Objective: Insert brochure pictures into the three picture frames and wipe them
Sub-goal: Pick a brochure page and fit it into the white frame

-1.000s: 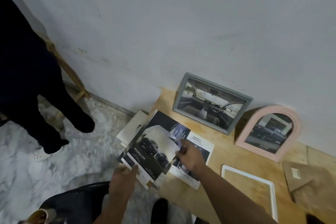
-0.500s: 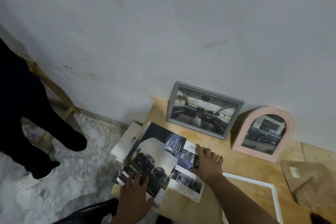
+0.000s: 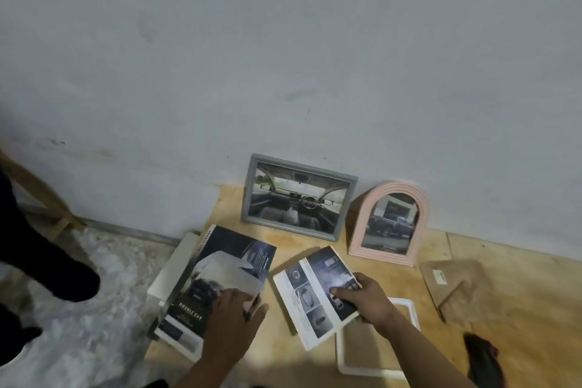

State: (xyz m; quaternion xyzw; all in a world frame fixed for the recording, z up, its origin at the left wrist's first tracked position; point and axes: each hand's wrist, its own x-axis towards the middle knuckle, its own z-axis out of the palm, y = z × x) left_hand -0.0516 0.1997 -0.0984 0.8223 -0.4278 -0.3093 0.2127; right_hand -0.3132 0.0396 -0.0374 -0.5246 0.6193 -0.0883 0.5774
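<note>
The wall [image 3: 283, 41] across the upper part of the picture is pale grey-blue with faint dark smudges. The bench [image 3: 519, 318] at lower right is light tan wood with visible grain. At centre stands a grey frame [image 3: 247, 189] holding a muted grey-brown car-interior photo. To its right a pink arched frame [image 3: 362, 224] shows a dark blue-grey truck. At lower centre-right lies a white frame [image 3: 412, 309]. The brochure [image 3: 220, 261] at lower left is dark navy and black with a white panel and white lettering. The loose page [image 3: 311, 293] is white with dark photos. The floor [image 3: 104, 309] at lower left is grey-white marbled. A brown card [image 3: 456, 283] lies at right, and a dark reddish-black cloth [image 3: 482, 359] at lower right.
</note>
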